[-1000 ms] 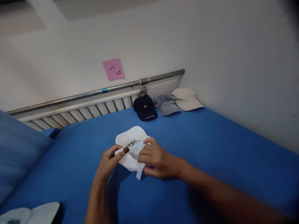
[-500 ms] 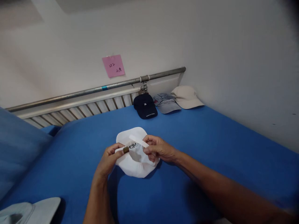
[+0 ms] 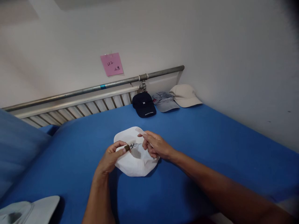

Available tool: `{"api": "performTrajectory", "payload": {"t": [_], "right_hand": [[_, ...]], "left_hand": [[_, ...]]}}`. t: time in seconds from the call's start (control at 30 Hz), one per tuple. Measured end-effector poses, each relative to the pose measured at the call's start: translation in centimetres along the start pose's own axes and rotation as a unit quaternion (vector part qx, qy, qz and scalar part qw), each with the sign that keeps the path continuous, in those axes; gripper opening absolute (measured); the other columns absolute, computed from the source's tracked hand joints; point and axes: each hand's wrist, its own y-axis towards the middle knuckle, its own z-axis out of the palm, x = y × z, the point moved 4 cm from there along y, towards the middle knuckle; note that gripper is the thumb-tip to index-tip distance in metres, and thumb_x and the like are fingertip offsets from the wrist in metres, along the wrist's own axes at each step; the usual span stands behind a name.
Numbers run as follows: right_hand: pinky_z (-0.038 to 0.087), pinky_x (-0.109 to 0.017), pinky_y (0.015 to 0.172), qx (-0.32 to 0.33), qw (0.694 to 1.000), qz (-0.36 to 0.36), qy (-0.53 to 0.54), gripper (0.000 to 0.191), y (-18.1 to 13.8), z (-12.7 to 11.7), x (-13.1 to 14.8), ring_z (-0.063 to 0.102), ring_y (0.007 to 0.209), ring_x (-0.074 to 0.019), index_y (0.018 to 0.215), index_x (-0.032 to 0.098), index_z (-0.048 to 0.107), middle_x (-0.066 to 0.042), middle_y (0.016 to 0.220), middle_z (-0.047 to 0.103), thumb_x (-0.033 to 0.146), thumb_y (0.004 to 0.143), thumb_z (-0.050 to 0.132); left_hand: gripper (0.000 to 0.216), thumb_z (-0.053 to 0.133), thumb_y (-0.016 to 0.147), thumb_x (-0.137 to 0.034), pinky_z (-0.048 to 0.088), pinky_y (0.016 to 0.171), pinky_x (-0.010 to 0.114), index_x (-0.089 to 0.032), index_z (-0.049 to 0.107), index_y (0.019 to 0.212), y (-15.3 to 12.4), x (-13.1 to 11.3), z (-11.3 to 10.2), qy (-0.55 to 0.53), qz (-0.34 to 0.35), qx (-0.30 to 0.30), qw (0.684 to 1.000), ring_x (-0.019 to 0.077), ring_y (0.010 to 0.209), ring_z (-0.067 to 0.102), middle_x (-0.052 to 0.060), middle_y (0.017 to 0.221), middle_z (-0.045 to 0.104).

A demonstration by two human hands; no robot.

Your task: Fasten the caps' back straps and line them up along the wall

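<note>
A white baseball cap (image 3: 134, 166) lies on the blue surface in front of me, its back opening facing me and dark lettering showing inside. My left hand (image 3: 113, 155) pinches the cap's left back strap just behind its brown metal buckle (image 3: 127, 147). With my right hand (image 3: 156, 144) I grip the loose strap on the other side; its free end sticks up past my thumb and forefinger. The two strap ends are apart. Part of the right strap is hidden by my fingers.
Along the far edge sit a navy cap (image 3: 144, 105), a grey denim cap (image 3: 165, 102) and a beige cap (image 3: 185, 95). A pale cap (image 3: 39, 208) lies at the near left. Behind the blue bed-like surface (image 3: 81, 149) run a radiator (image 3: 77, 112) and metal pipe (image 3: 81, 90).
My right hand has shifted its hold along the strap, and the strap's free end now points up instead of reaching left toward the buckle. My left hand keeps its pinch.
</note>
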Motion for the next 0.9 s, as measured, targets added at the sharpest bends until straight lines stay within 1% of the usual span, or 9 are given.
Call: {"api": "performTrajectory", "payload": {"t": [0.07, 0.17, 0.23, 0.3, 0.4, 0.5, 0.57, 0.73, 0.9], "right_hand": [[0.028, -0.015, 0.026, -0.016, 1.000, 0.004, -0.022, 0.031, 0.0, -0.1, 0.1, 0.035, 0.029, -0.0015, 0.105, 0.020, 0.059, 0.006, 0.063, 0.056, 0.045, 0.089, 0.051], [0.027, -0.014, 0.026, -0.023, 0.998, 0.013, -0.053, 0.029, -0.2, -0.2, 0.2, 0.037, 0.030, -0.0024, 0.100, 0.019, 0.061, 0.008, 0.055, 0.052, 0.043, 0.088, 0.052], [0.027, -0.014, 0.027, -0.015, 0.998, 0.005, -0.064, 0.031, -0.3, -0.2, 0.3, 0.038, 0.030, -0.0029, 0.098, 0.018, 0.062, 0.009, 0.050, 0.048, 0.046, 0.087, 0.052], [0.029, -0.014, 0.029, 0.005, 0.998, -0.014, -0.062, 0.034, -0.4, 0.0, 0.2, 0.040, 0.031, -0.0027, 0.096, 0.016, 0.064, 0.008, 0.051, 0.050, 0.048, 0.085, 0.055], [0.031, -0.014, 0.032, 0.033, 0.999, -0.023, -0.026, 0.033, -0.3, 0.2, -0.1, 0.042, 0.034, -0.0025, 0.088, 0.014, 0.065, 0.007, 0.052, 0.051, 0.047, 0.082, 0.060], [0.026, -0.014, 0.030, 0.037, 0.999, 0.000, 0.037, 0.029, -0.2, 0.4, -0.5, 0.034, 0.032, -0.0008, 0.085, 0.015, 0.064, 0.008, 0.053, 0.052, 0.043, 0.080, 0.063], [0.023, -0.014, 0.029, 0.050, 0.997, 0.023, 0.057, 0.028, -0.3, 0.7, -0.8, 0.028, 0.031, 0.0003, 0.086, 0.015, 0.064, 0.007, 0.056, 0.054, 0.042, 0.081, 0.062], [0.024, -0.015, 0.029, 0.102, 0.993, 0.060, 0.013, 0.025, -0.7, 1.7, -1.5, 0.029, 0.031, -0.0007, 0.084, 0.014, 0.064, 0.007, 0.056, 0.052, 0.039, 0.085, 0.057], [0.021, -0.015, 0.030, 0.070, 0.994, 0.077, 0.038, 0.022, -0.5, 1.7, -1.9, 0.028, 0.032, -0.0012, 0.084, 0.017, 0.060, 0.008, 0.053, 0.049, 0.038, 0.083, 0.059]], "left_hand": [[0.030, 0.084, 0.056, -0.027, 0.045, 0.046, 0.021, -0.016, 0.068, 0.078, 0.0, -0.1, 0.1, -0.016, 0.001, -0.004, 1.000, 0.0135, 0.050, 0.061, 0.006, 0.070, 0.070], [0.030, 0.084, 0.056, -0.028, 0.045, 0.046, 0.021, -0.015, 0.066, 0.076, -0.1, -0.2, 0.4, -0.025, 0.002, 0.004, 1.000, 0.0133, 0.048, 0.060, 0.006, 0.066, 0.070], [0.028, 0.083, 0.058, -0.028, 0.044, 0.046, 0.020, -0.015, 0.065, 0.074, -0.1, -0.2, 0.5, -0.024, 0.001, 0.017, 1.000, 0.0124, 0.047, 0.059, 0.005, 0.063, 0.069], [0.027, 0.083, 0.059, -0.029, 0.044, 0.046, 0.019, -0.015, 0.064, 0.073, -0.2, -0.2, 0.5, -0.027, 0.002, 0.021, 0.999, 0.0113, 0.047, 0.059, 0.004, 0.063, 0.069], [0.027, 0.083, 0.059, -0.029, 0.042, 0.045, 0.017, -0.015, 0.064, 0.073, -0.2, -0.4, 0.5, -0.039, 0.008, 0.007, 0.999, 0.0099, 0.046, 0.058, 0.002, 0.061, 0.069], [0.029, 0.084, 0.058, -0.030, 0.041, 0.044, 0.016, -0.016, 0.064, 0.072, -0.1, -0.5, 0.5, -0.052, 0.012, -0.007, 0.999, 0.0094, 0.045, 0.057, 0.001, 0.060, 0.068], [0.029, 0.084, 0.057, -0.031, 0.040, 0.043, 0.016, -0.015, 0.065, 0.072, -0.1, -0.5, 0.7, -0.055, 0.012, -0.004, 0.998, 0.0090, 0.044, 0.057, 0.000, 0.059, 0.068], [0.029, 0.085, 0.056, -0.030, 0.038, 0.042, 0.016, -0.015, 0.065, 0.070, 0.1, -0.4, 1.3, -0.066, 0.014, 0.010, 0.998, 0.0081, 0.043, 0.055, 0.000, 0.057, 0.068], [0.027, 0.085, 0.056, -0.028, 0.035, 0.042, 0.015, -0.016, 0.066, 0.072, 0.4, -0.2, 1.3, -0.090, 0.020, 0.009, 0.996, 0.0075, 0.041, 0.053, -0.001, 0.054, 0.066]]}}
